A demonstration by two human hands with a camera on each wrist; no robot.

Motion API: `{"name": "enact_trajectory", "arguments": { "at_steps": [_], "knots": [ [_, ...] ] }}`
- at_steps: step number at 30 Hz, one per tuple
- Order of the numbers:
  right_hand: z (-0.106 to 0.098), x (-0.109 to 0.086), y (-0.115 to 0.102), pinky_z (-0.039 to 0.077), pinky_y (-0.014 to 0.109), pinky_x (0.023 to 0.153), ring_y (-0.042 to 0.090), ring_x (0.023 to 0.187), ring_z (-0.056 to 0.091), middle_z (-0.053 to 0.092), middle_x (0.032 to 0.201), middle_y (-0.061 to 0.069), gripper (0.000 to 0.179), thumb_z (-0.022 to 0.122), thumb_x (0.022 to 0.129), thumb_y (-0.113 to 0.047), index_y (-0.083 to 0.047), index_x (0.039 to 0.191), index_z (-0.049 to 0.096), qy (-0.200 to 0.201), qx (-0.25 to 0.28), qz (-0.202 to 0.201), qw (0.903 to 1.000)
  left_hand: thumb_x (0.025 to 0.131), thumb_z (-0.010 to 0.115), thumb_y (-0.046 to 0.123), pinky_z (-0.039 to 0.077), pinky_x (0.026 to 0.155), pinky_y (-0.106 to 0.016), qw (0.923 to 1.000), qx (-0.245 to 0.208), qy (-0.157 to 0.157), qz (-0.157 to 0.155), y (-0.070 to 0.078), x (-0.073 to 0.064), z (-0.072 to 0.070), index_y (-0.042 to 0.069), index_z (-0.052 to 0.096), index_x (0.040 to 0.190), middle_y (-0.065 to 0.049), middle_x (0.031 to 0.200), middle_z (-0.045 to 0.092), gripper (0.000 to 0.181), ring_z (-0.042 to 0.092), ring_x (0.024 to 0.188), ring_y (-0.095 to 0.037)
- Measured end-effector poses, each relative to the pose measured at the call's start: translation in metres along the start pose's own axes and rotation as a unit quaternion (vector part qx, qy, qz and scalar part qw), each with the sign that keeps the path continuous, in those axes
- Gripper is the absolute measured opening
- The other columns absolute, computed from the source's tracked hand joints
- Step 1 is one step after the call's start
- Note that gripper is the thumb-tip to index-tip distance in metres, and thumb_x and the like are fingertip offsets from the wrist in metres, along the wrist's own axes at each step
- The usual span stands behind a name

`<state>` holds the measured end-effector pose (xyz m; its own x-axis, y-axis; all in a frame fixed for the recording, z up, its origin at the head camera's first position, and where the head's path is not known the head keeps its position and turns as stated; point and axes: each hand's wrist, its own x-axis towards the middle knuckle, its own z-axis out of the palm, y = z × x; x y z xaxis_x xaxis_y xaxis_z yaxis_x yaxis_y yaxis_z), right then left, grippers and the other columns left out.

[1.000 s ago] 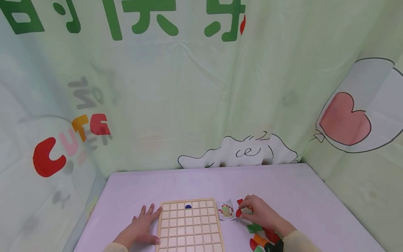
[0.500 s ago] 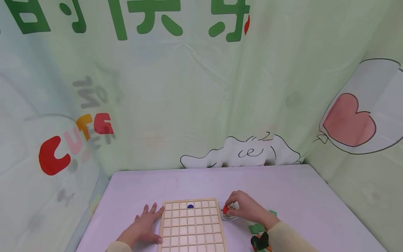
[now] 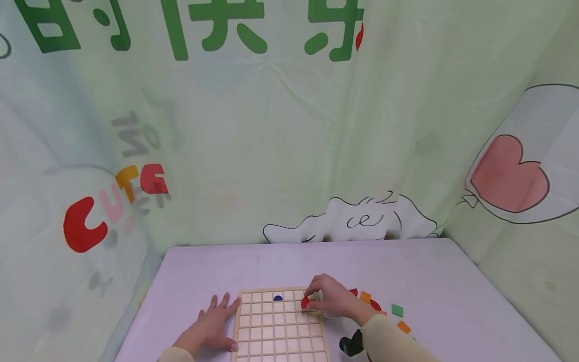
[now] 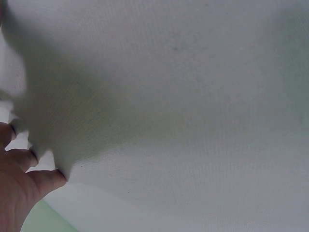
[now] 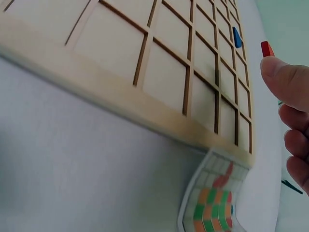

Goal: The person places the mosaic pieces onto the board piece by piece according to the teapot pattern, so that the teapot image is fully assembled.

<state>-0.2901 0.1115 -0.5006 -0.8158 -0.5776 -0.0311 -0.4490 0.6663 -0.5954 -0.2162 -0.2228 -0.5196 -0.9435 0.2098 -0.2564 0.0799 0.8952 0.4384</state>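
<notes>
My right hand pinches a red piece with a curved edge between thumb and fingers, over the upper right squares of a wooden grid board. In the right wrist view, the thumb covers most of the red piece, and its tip stands above the board. A blue half-round piece sits in a top-row square. My left hand rests with spread fingers beside the board, index fingertip and thumb at its left edge. In the left wrist view, the left hand's fingers touch a pale surface.
A pattern card with green, orange and red squares lies at the board's right edge, mostly hidden by the right hand in the head view. Loose pieces, including an orange one and a green one, lie right of it. A curtain stands behind the table.
My right hand has picked up the red piece from the right of the card and carried it left, across the card, to the board. The left hand has stayed at the board's left edge.
</notes>
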Motion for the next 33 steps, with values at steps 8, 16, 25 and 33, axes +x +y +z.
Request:
{"name": "enact_trajectory", "arguments": {
  "at_steps": [8,16,25,33],
  "knots": [
    [0.019,0.017,-0.006,0.054,0.028,0.081,0.017,0.094,0.057,0.071,0.094,-0.003,0.015,0.083,0.086,-0.02,-0.011,0.097,0.081,-0.003,0.025,-0.021,0.9995,0.062,0.095,0.035,0.02,0.106,-0.086,1.0,0.007,-0.006,0.004,-0.006,0.006,0.006,0.009,0.042,0.156,-0.032,0.163,0.028,0.111,0.014,0.149,-0.064],
    [0.036,0.032,-0.01,0.05,0.023,0.075,0.014,0.09,0.055,0.07,0.096,-0.001,0.018,0.082,0.086,-0.019,-0.007,0.099,0.08,0.008,0.02,-0.035,0.9992,0.062,0.094,0.042,0.018,0.107,-0.086,0.9999,0.007,-0.011,0.005,-0.018,0.014,0.015,0.013,0.039,0.158,-0.031,0.164,0.026,0.114,0.013,0.15,-0.063],
    [0.051,0.045,-0.026,0.047,0.021,0.071,0.008,0.082,0.051,0.07,0.09,0.001,0.016,0.084,0.082,-0.016,-0.007,0.094,0.08,0.042,-0.042,-0.08,0.9951,0.063,0.095,0.03,0.021,0.108,-0.084,0.9999,0.011,-0.009,-0.01,-0.001,0.003,0.003,0.009,0.044,0.155,-0.031,0.163,0.029,0.107,0.015,0.15,-0.062],
    [0.06,0.051,-0.037,0.044,0.019,0.069,0.004,0.079,0.045,0.065,0.086,-0.004,0.013,0.084,0.083,-0.02,-0.011,0.091,0.08,0.04,-0.069,-0.086,0.9931,0.064,0.095,0.029,0.02,0.11,-0.083,0.9997,0.007,-0.011,-0.021,0.0,0.004,0.003,0.011,0.044,0.155,-0.029,0.164,0.029,0.106,0.015,0.151,-0.061]
  ]
}}
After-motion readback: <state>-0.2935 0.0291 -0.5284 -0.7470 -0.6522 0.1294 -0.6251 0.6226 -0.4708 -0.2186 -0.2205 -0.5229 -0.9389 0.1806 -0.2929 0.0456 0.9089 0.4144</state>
